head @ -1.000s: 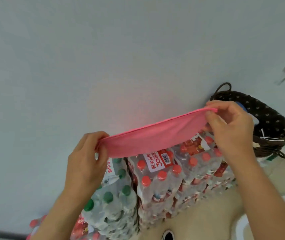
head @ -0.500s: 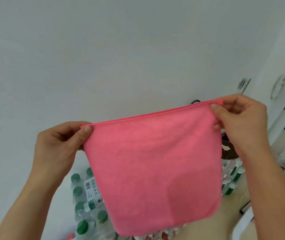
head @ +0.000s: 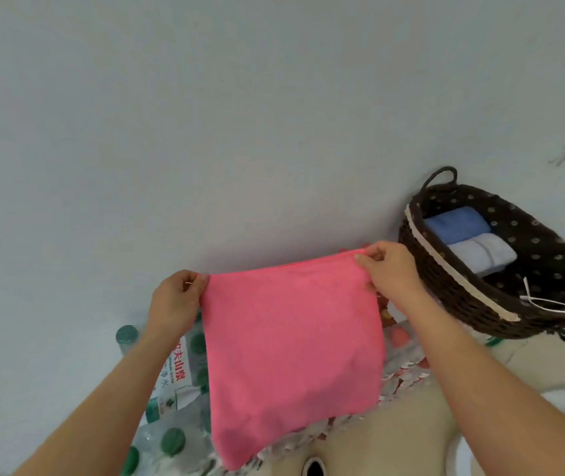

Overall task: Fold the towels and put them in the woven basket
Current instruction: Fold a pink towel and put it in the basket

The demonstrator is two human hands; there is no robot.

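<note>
Pink towel (head: 291, 352) hanging flat, top corners pinched by left hand (head: 174, 304) and right hand (head: 392, 269); woven basket (head: 463, 297) nearer the right hand.

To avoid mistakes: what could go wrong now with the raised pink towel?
The left hand and right hand pinch the pink towel only at its top corners; a slip could drop it onto the water bottles. The woven basket already holds two towels, so a loose fold may not fit.

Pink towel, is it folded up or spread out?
Spread out. The towel hangs flat, with the left hand and right hand pinching its top corners.
</note>
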